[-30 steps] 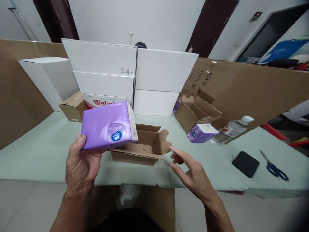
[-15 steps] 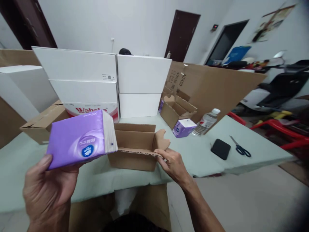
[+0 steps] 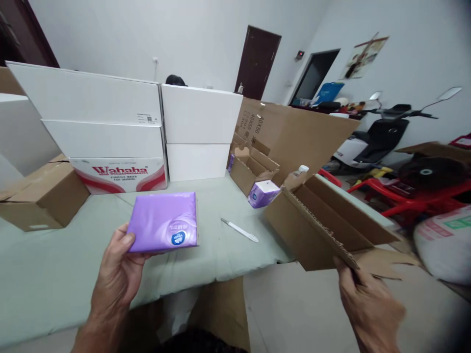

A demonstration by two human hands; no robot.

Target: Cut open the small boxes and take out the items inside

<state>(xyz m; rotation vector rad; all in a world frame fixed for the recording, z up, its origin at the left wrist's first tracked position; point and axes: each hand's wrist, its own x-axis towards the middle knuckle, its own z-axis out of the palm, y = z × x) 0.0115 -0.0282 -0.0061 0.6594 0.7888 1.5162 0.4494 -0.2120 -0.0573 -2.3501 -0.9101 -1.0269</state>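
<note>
A: Where do we have the pack point(image 3: 162, 223)?

B: Raised above the table point(image 3: 84, 245) in our left hand point(image 3: 123, 262), gripped at its near left corner, thumb over it and fingers beneath. Holding just the corner probably leaves the printed side uncovered.

A: And our right hand point(image 3: 371, 306)?

B: Closed on the big box point(image 3: 298, 230), pinching its near rim, likely because that edge is thin enough to grasp. The box is tilted, its opening bare to us, reaching past the table's edge. Whether the table bears any weight, we cannot tell.

A: Why does the small box point(image 3: 241, 174) sit back there?

B: Perhaps to leave working room in front of us, where one white tool point(image 3: 241, 230) lies.

A: Let's count.

B: Two open boxes, big and small. Two packs we are sure of: ours and the second pack point(image 3: 261, 196) against the small box; a purple sliver point(image 3: 231, 163) behind is too hidden. One bottle point(image 3: 296, 177), one closed carton point(image 3: 44, 206), and one printed carton point(image 3: 119, 181).
</note>
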